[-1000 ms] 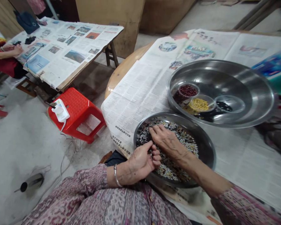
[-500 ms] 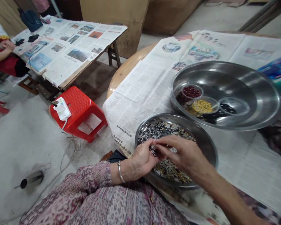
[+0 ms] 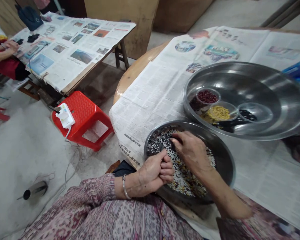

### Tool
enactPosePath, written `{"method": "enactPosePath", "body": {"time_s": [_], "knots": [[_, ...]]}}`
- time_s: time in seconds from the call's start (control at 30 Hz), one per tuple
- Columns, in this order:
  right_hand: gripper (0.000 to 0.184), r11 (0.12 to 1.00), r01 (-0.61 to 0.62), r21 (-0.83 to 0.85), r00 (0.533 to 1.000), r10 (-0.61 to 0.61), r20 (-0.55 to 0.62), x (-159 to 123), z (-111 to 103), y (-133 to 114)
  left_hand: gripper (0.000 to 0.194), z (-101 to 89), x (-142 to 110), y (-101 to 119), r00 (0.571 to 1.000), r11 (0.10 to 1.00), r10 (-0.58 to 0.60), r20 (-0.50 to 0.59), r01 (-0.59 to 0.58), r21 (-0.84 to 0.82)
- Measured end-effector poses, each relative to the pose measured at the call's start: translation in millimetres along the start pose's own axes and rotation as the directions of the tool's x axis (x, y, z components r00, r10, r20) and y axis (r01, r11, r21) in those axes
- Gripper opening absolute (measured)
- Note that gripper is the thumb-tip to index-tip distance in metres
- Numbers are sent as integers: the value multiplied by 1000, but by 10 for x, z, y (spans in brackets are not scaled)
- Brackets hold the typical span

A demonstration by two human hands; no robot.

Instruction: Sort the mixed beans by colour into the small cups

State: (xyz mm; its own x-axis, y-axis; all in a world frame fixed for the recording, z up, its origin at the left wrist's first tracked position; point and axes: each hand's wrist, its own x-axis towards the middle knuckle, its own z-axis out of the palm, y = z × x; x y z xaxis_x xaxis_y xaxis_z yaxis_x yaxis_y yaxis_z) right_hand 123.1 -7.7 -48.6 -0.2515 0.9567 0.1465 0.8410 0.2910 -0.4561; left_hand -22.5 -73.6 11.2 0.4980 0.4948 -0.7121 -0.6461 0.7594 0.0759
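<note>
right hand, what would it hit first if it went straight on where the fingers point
Probably the loose black and white pieces in the smaller bowl, just ahead of the right hand; whether the fingertips already touch them is unclear.

Red stool [image 3: 86,111] on grey floor [image 3: 27,150]

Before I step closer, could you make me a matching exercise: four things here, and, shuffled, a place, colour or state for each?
Things
1. Left hand
2. Right hand
3. Big bowl
4. Power strip

Descriptions
A. Holding three clear cups
B. Curled, wearing a bracelet
C. White, on the red stool
D. Bracelet-free, over the small bowl

Right pairs: 1-B; 2-D; 3-A; 4-C
</note>
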Motion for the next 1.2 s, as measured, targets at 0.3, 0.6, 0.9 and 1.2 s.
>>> {"method": "enactPosePath", "body": {"time_s": [0.3,0.6,0.9,1.2], "knots": [[25,974,-125,191,992,116,60,125,-97,-11,38,-6,-34,-6,1000,999,-10,-20,9,-47],[31,939,199,-282,980,-191,56,27,57,-169,40,-15,-17,-32,995,995,42,-92,-50,-87],[25,895,260,-362,952,-174,251,204,9,-337,50,-12,-83,-6,985,983,164,-47,-168,-79],[15,991,-32,127,997,42,-71,-17,-467,-277,46,9,36,-3,974,970,224,-43,-227,-86]]}}
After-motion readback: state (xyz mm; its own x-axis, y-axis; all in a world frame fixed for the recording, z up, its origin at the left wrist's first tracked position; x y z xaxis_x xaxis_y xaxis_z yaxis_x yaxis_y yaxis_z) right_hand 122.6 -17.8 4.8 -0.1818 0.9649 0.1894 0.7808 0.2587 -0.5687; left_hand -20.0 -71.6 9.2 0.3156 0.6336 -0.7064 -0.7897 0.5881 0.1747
